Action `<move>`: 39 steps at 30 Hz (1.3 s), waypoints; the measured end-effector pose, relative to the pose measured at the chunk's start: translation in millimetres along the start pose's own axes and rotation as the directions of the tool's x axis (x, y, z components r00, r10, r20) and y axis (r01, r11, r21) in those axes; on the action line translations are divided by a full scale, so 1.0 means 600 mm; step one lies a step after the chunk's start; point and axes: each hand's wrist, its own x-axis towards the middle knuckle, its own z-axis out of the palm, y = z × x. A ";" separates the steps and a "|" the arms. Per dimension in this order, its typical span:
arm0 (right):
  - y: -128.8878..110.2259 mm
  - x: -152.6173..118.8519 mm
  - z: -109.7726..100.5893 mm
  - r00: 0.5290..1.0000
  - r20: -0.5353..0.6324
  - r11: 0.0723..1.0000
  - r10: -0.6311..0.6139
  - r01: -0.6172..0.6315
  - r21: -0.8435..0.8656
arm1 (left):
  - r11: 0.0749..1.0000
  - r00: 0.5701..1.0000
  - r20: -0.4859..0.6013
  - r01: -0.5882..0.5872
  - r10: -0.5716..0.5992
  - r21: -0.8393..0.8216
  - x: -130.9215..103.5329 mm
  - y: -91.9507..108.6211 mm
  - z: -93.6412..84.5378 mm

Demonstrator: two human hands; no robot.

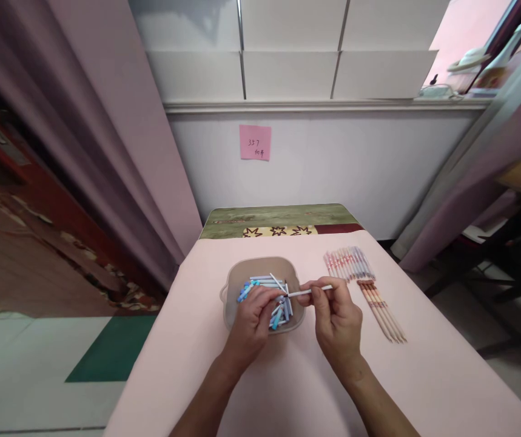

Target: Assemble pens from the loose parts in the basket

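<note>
Over a beige plastic basin my two hands are close together. My right hand pinches a thin white stick, which lies nearly level and points toward my left hand. The fingertips of my left hand are pressed together at the stick's dark left end; whatever small piece they hold is too small to tell. Inside the basin, partly hidden by my left hand, lie several white and lilac sticks and blue pieces.
Right of the basin on the pink-covered table lie a row of clear-wrapped pens and, nearer me, several cream pens with brown ends. A pink note is on the wall behind. Curtains hang at both sides.
</note>
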 end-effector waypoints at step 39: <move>0.036 0.063 0.013 0.969 0.109 0.963 0.221 -0.234 0.135 | 0.910 0.938 0.081 0.348 -0.338 -0.226 0.026 -0.010 0.001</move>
